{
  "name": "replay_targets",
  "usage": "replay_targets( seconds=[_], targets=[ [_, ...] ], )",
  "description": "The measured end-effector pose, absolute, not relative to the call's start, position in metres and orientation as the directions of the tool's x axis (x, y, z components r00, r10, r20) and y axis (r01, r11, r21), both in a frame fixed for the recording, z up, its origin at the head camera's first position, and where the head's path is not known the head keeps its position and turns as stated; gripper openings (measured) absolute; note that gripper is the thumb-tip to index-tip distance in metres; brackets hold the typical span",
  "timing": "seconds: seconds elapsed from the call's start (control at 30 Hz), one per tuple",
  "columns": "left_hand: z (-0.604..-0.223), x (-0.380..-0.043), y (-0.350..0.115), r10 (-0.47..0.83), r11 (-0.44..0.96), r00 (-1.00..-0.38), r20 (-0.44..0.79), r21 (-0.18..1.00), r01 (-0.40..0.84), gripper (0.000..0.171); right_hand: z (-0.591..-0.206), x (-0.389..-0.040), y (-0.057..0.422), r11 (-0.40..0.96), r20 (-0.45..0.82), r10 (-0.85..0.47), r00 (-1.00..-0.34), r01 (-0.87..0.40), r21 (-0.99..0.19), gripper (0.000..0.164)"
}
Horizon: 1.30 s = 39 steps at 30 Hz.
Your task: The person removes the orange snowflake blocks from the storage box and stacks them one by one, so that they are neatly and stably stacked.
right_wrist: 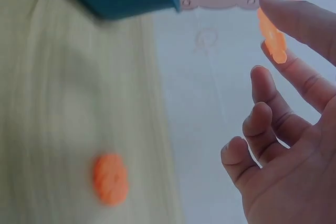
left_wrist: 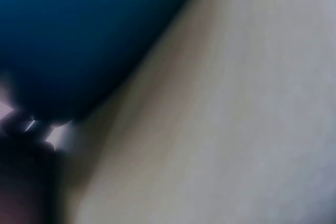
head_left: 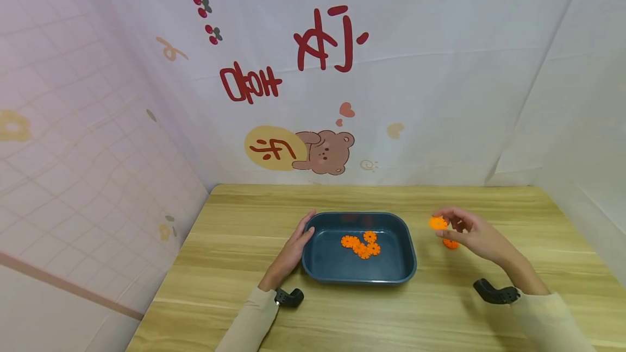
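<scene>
A dark blue rectangular tray (head_left: 327, 269) stands on the wooden table. At its left rim, my left hand (head_left: 292, 246) holds on, thumb over the edge and fingers along the outside. Several orange notched plastic discs (head_left: 374, 249) lie clustered inside the tray. My right hand (head_left: 471, 232) is raised to the right of the tray and pinches an orange notched disc (right_wrist: 272, 35) between thumb and index finger, the other fingers loosely bent. On the table under that hand lies more orange (head_left: 450, 244), partly hidden in the head view; the right wrist view shows it blurred.
The wooden table (head_left: 235, 265) ends at a white printed cloth wall (head_left: 440, 124) behind, with cloth on both sides as well. Each wrist bears a black camera mount (head_left: 495, 292). The left wrist view is mostly blurred tray and pale surface.
</scene>
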<state>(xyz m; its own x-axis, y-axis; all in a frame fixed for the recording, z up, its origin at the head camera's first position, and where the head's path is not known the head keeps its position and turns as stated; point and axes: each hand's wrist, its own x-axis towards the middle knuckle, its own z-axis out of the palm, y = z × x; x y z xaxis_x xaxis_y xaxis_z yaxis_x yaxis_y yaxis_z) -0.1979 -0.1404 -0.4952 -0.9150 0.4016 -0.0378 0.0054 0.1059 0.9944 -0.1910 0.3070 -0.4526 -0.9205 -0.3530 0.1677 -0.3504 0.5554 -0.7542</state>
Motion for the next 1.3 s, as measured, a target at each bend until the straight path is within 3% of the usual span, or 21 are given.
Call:
replay_targets(
  seconds=[0.37,0.63,1.3],
  targets=[
    [-0.502,-0.202,-0.142,0.397,0.114,-0.917,-0.048,0.993,-0.002,0.053,-0.487,-0.179,0.340,0.534,0.210,-0.289,-0.934,-0.339,-0.774,0.031],
    [-0.527,-0.210,-0.141,0.349,0.117,-0.936,-0.035,0.993,0.006,0.051,-0.504,-0.176,0.350,0.560,0.122,-0.242,-0.963,-0.241,-0.793,0.032],
    [-0.525,-0.210,-0.140,0.358,0.097,-0.933,-0.023,0.995,0.013,0.053,-0.527,-0.188,0.352,0.547,0.097,-0.256,-0.962,-0.227,-0.806,0.035]
  ],
)
